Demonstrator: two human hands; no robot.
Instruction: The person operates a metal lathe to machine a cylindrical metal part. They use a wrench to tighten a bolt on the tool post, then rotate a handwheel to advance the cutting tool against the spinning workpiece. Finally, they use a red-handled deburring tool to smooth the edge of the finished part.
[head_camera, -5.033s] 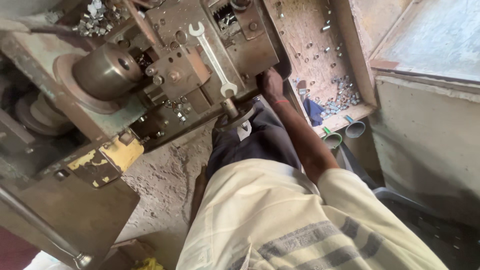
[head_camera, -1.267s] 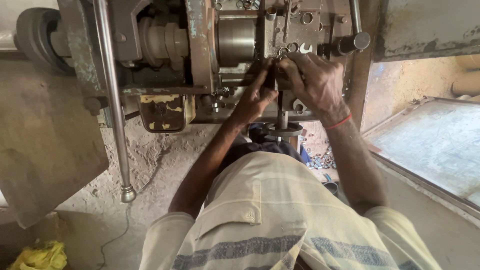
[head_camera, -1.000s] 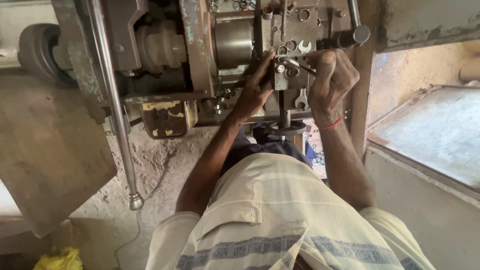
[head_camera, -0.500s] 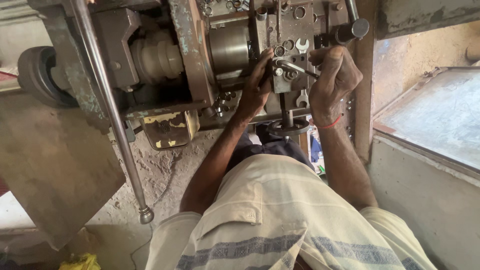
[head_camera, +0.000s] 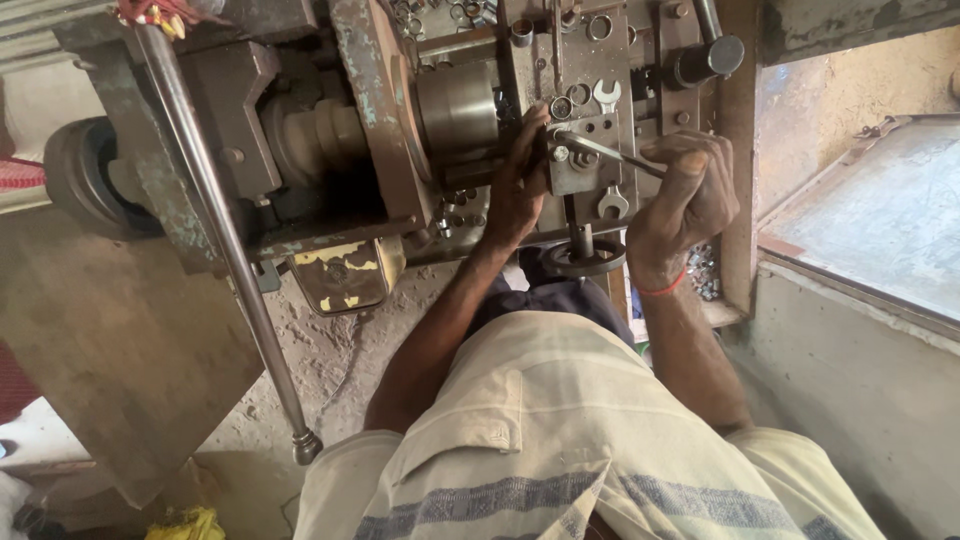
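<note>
Right hand (head_camera: 690, 195) fingers closed on wrench (head_camera: 610, 155) at tool post (head_camera: 580, 150); left hand (head_camera: 520, 180) fingers curled against post, beside chuck (head_camera: 455, 105). Risk: wrench slips off bolt, knuckles strike post

Long steel rod (head_camera: 225, 240); yellow plate (head_camera: 345, 275); handwheel (head_camera: 583, 258) below.

Single head cam, looks steeply down, close over lathe (head_camera: 400, 130).

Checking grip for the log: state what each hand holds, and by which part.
Right hand grips a thin metal wrench by its handle end. Left hand rests on the lathe's tool block, grasping nothing visible.
</note>
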